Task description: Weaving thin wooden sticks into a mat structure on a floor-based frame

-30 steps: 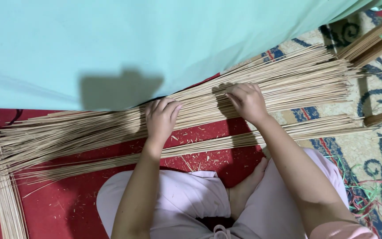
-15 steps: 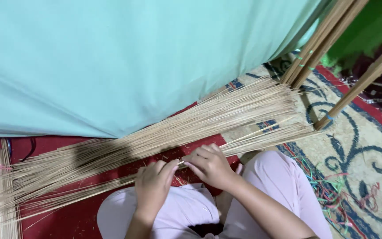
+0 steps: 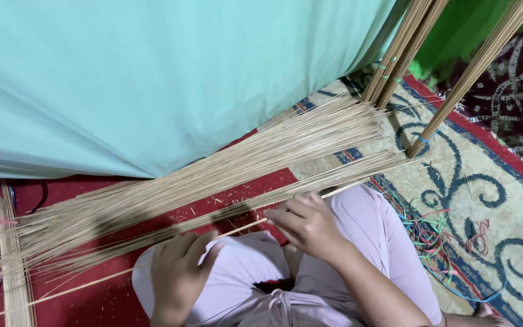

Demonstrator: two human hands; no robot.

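A broad spread of thin tan sticks point(image 3: 225, 169) lies on the floor in front of my crossed legs, running from lower left to upper right. One single stick point(image 3: 92, 281) is pulled out toward me and crosses my lap. My right hand point(image 3: 307, 224) pinches this stick near its middle, fingers closed on it. My left hand point(image 3: 177, 272) rests on my left knee in pale pink trousers, fingers curled over the same stick.
A large pale turquoise cloth point(image 3: 152, 79) hangs over the far side. Tied stick bundles point(image 3: 398, 51) lean upright at top right; another bundle point(image 3: 13, 266) lies at left. A patterned rug point(image 3: 485, 194) with scattered coloured rubber bands point(image 3: 437, 227) is on the right.
Both hands came off the spread pile and drew back toward my lap, taking one stick out with them. The camera view tilted right.
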